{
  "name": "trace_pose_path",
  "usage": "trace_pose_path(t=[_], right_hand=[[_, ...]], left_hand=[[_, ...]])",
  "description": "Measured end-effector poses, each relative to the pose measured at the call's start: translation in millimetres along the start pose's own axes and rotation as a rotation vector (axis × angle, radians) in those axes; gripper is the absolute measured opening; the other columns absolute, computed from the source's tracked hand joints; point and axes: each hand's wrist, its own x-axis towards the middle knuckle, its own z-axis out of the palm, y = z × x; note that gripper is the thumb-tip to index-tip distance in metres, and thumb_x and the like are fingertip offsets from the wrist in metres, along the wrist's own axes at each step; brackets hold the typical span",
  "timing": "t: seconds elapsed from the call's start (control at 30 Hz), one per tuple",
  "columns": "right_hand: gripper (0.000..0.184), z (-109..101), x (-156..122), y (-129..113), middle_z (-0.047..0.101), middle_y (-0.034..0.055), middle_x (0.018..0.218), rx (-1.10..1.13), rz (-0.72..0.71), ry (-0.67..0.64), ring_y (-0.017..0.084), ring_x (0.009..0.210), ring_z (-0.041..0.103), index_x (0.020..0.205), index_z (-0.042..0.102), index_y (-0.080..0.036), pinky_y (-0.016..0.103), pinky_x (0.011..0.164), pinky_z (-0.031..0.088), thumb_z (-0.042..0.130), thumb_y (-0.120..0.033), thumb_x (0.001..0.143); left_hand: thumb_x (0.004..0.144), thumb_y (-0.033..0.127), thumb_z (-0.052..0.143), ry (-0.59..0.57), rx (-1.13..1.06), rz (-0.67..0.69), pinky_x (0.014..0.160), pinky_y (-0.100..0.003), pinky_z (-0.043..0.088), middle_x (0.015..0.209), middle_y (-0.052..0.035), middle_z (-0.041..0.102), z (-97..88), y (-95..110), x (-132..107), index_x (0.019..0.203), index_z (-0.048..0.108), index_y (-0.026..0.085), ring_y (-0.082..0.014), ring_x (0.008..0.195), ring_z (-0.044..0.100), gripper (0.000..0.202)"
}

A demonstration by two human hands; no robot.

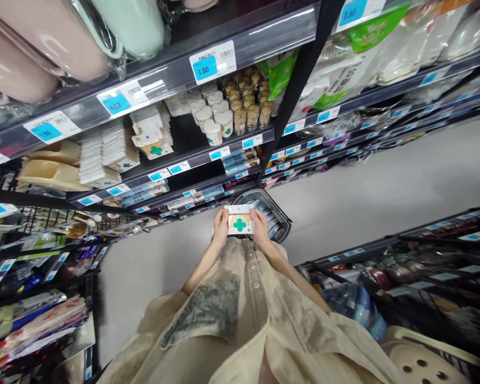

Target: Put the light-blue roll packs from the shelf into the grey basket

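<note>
Holding pkt (240, 223), basket (279, 208) w/ blue pkgs (272, 228) below

Plastic-wrapped pink cups (60, 32) and a mint-green cup (142, 26) sit on the upper shelf (264, 40) — blue-and-white price tags (213, 62) line its edge. Below, beige scoops (54, 175) lie at left; farther right, white canisters (204, 117) stand beside gold-topped jars (240, 120) — grey floor (384, 170) stretches beyond.

Flat, white-topped, green-clover packet (240, 220)

Packet (240, 224) print too small to read; basket (282, 212) partly hidden behind right hand (260, 224).
</note>
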Motion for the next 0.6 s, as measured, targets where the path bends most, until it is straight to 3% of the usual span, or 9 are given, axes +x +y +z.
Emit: trace_pose_path(t=[0.27, 0.5, 0.6], right_hand=[[0.066, 1.4, -0.5, 0.3, 0.037, -0.0053, 0.062, 0.029, -0.018, 0.056, 0.014, 0.057, 0.031, 0.064, 0.043, -0.026, 0.029, 0.054, 0.029, 0.07, -0.085, 0.075], [0.065, -2.5, -1.0, 2.1, 0.038, -0.0048, 0.064, 0.003, -0.04, 0.03, 0.013, 0.06, 0.033, 0.065, 0.043, -0.025, 0.028, 0.053, 0.03, 0.072, -0.082, 0.076], [0.064, -2.9, -2.1, 2.1, 0.041, -0.0037, 0.066, -0.054, -0.038, -0.02, 0.014, 0.06, 0.037, 0.066, 0.042, -0.025, 0.028, 0.053, 0.033, 0.069, -0.082, 0.079]], left_hand=[[0.081, 0.077, 0.075, -0.005, 0.091, 0.035, 0.054, -0.022, 0.036, 0.066, 0.0045, 0.046, -4.2, 1.1, -0.7, 0.073, 0.053, 0.021, -0.0113, 0.06, 0.041, 0.061], [0.081, 0.071, 0.076, -0.031, 0.134, 0.013, 0.061, -0.023, 0.042, 0.073, 0.0025, 0.057, -9.5, 2.3, 1.7, 0.083, 0.062, 0.021, -0.0136, 0.067, 0.05, 0.053], [0.081, 0.067, 0.078, 0.012, 0.131, 0.017, 0.063, -0.023, 0.043, 0.074, 0.0023, 0.059, -9.1, -1.1, 3.2, 0.082, 0.062, 0.02, -0.0135, 0.068, 0.052, 0.049]])
